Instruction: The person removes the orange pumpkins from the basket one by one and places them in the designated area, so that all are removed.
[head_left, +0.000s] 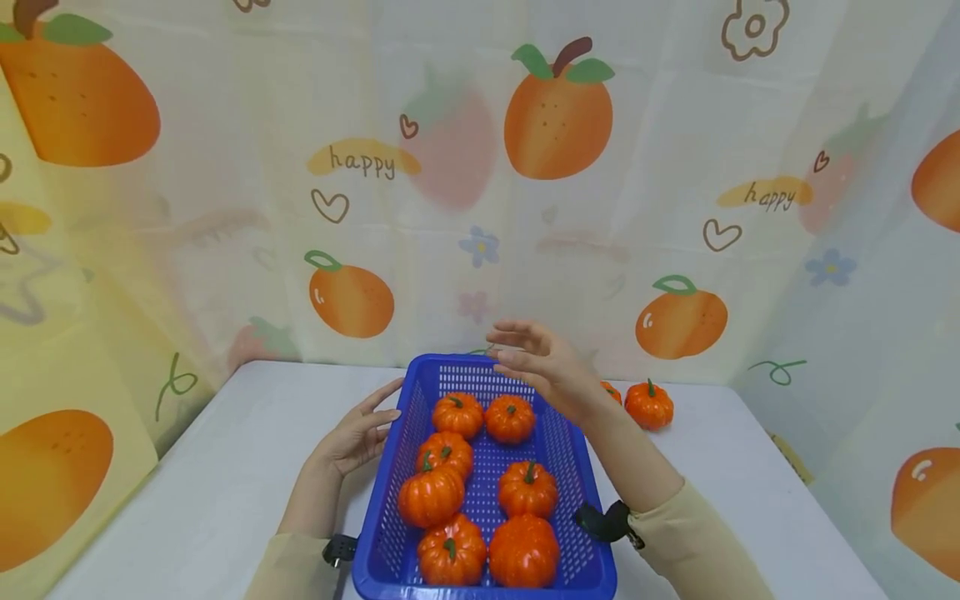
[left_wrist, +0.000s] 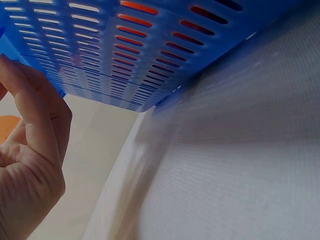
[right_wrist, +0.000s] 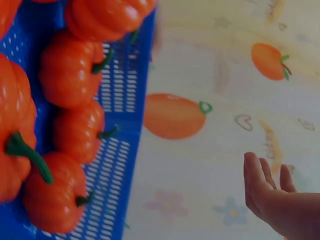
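A blue plastic basket (head_left: 477, 593) with slotted walls stands on the table, holding several small orange pumpkins (head_left: 431, 496) with green stems. My left hand (head_left: 358, 437) is at the basket's left side, its fingers extended along the wall and the thumb at the rim. In the left wrist view, that hand (left_wrist: 35, 145) is beside the slotted wall. My right hand (head_left: 543, 367) is raised over the far right part of the basket, with fingers loosely bent and nothing held. The right wrist view shows this hand (right_wrist: 275, 200) apart from the pumpkins (right_wrist: 70, 67).
Right of the basket, a pumpkin (head_left: 649, 406) sits on the white table (head_left: 720, 492); another (head_left: 611, 390) is partly hidden by my right forearm. A fruit-printed curtain (head_left: 450, 250) hangs behind the table and along both sides.
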